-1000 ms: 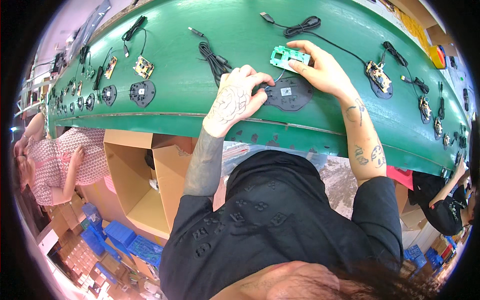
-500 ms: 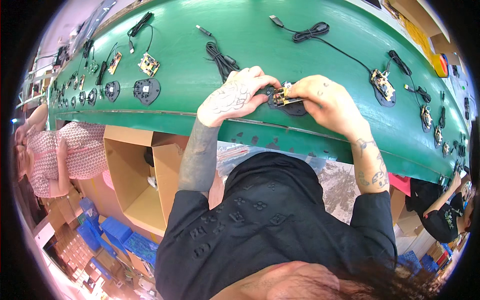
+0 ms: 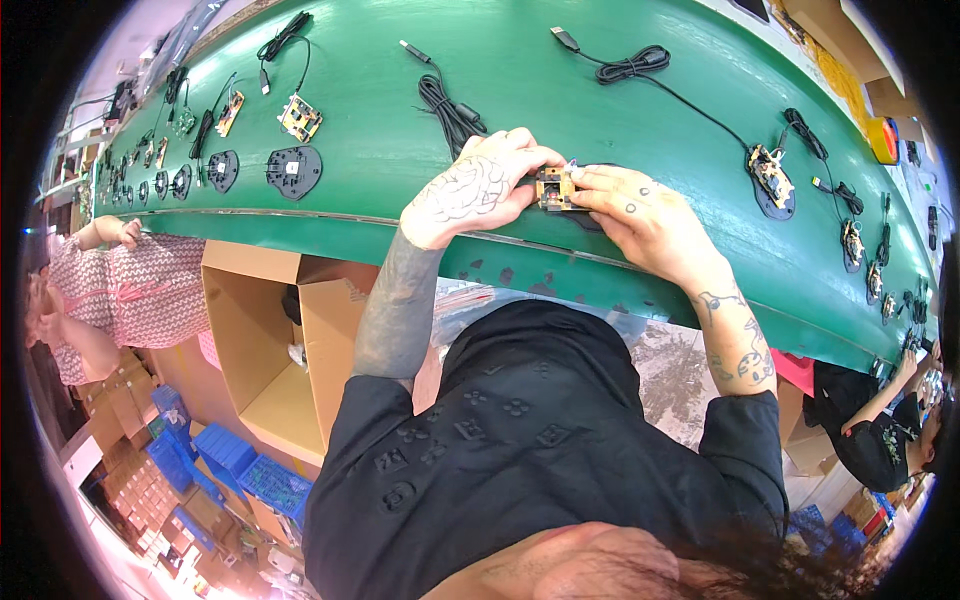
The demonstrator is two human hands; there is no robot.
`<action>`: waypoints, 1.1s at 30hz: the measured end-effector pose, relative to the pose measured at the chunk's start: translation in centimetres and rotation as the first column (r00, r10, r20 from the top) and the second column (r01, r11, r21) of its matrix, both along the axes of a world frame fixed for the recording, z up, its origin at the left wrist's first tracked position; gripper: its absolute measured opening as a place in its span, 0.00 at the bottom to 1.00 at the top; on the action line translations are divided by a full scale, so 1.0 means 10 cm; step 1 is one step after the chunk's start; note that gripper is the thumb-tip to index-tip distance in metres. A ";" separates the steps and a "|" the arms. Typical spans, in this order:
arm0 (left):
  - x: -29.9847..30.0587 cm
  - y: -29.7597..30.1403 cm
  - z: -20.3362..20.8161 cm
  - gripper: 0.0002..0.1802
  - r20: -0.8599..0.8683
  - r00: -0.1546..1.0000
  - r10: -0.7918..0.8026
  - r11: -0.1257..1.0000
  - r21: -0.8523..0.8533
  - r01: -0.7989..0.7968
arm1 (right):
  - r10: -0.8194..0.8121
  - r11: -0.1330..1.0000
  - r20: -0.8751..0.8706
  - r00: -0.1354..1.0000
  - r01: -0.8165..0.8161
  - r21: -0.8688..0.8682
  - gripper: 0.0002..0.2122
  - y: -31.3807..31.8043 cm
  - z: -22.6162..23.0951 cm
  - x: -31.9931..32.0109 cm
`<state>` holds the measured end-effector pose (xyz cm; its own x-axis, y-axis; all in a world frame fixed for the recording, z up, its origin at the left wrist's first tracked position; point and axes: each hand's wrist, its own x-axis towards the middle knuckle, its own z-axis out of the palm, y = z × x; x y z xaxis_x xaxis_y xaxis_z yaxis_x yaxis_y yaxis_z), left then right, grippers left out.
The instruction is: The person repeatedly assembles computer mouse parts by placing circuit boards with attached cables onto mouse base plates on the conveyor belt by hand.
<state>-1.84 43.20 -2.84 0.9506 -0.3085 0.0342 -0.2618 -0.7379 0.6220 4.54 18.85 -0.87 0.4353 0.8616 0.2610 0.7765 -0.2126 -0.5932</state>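
Green tabletop (image 3: pixel 360 195), tan circuit board (image 3: pixel 553 190) over black base (image 3: pixel 584 221); cannot tell if seated. Right hand (image 3: pixel 642 215) nearly closed, fingertips on circuit board's right edge, holding it. Left hand (image 3: pixel 478 190) half curled, thumb and index bent at circuit board's left edge; cannot tell what, if anything, pinched there.

Coiled cable (image 3: pixel 447 108) beyond and left of circuit board. Second cable (image 3: pixel 635 63) beyond and right, strung to assembled unit (image 3: pixel 770 178) well right of circuit board. Loose yellow board (image 3: pixel 300 118) and bare base (image 3: pixel 293 172) well left of circuit board, apart from each other.

Containers: open-topped cardboard box (image 3: pixel 340 350) left and on near side of circuit board, below its level. Inside: one black item (image 3: pixel 292 303), one white item (image 3: pixel 298 354), both too small to identify. Blue crates (image 3: pixel 222 455) farther left and nearer than circuit board, also lower down; contents unclear. Stacked brown cartons (image 3: pixel 150 500) farther left again.
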 end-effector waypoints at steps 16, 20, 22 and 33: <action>-0.24 -0.06 -0.06 0.20 0.267 0.959 0.098 0.995 -0.052 -0.087 | 0.019 0.996 0.085 0.996 -0.011 -0.094 0.18 -0.07 0.02 -0.02; -0.35 -0.16 -0.14 0.17 0.365 0.922 0.127 0.988 0.033 -0.149 | 0.028 0.997 0.154 0.988 -0.016 -0.078 0.17 -0.08 -0.02 -0.02; -0.37 -0.22 -0.12 0.20 0.387 0.911 0.141 0.976 0.099 -0.193 | 0.022 0.996 0.176 0.984 -0.007 -0.086 0.18 -0.11 -0.03 -0.03; -0.41 -0.33 -0.02 0.26 0.335 0.927 0.169 0.962 0.150 -0.229 | -0.043 0.975 0.299 0.953 0.105 -0.195 0.23 -0.17 -0.10 -0.09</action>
